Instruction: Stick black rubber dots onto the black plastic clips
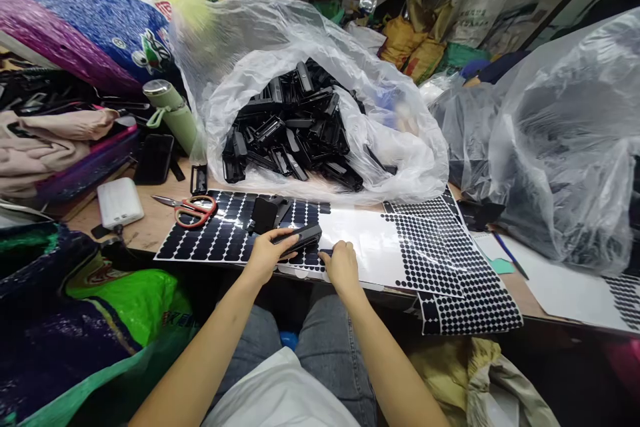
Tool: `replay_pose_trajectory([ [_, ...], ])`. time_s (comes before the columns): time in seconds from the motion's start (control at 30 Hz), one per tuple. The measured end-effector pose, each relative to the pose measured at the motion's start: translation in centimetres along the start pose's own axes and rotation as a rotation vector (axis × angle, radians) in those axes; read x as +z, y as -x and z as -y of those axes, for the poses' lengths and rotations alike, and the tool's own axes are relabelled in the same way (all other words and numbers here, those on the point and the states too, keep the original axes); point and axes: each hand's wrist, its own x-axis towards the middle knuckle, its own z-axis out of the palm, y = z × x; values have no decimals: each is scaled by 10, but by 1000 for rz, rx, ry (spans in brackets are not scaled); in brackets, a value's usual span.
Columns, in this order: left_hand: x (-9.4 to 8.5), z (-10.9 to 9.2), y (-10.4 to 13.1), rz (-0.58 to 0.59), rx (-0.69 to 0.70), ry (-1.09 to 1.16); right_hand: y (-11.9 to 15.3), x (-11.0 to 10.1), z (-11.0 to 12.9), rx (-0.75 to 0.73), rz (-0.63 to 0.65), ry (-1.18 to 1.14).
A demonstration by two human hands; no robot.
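Note:
My left hand is closed around a long black plastic part, holding it just over the sticker sheet. Beside it, my right hand pinches with thumb and forefinger near the sheet's front edge, at what looks like a small black sticker. Rows of dark rectangular stickers cover the left of the sheet, and its right part is bare white. Just behind my left hand lie a flat black piece and a thin black strip. A large clear plastic bag behind holds a heap of black plastic parts.
Orange-handled scissors, a white power bank, a phone and a green flask are at left. Sheets of round black stickers overhang the table edge at right. A blue pen and another plastic bag lie beyond.

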Motion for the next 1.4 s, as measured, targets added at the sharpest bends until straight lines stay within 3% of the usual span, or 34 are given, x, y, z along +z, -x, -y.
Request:
replay_pose_trajectory([
  [0.1, -6, 2, 1, 106, 10, -94, 2, -3, 0, 9, 47, 7],
  [0.23, -11, 5, 2, 112, 125, -256, 2, -4, -3, 34, 45, -35],
  [0.37, -14, 7, 3, 99, 167, -256, 7, -12, -3, 17, 91, -115],
  [0.47, -14, 6, 6, 91, 270, -317, 17, -31, 4, -40, 191, -342],
  [0.6, -4, -4, 15, 214, 443, -423, 27, -60, 23, -200, 287, -671],
  [0.7, 8, -13, 25, 316, 500, -434, 29, -73, 36, -295, 287, -669],
  [0.9, 18, -17, 35, 395, 527, -399, 31, -81, 39, -260, 300, -612],
  [1.4, 24, -12, 39, 412, 519, -402, 37, -82, 35, -215, 274, -567],
])
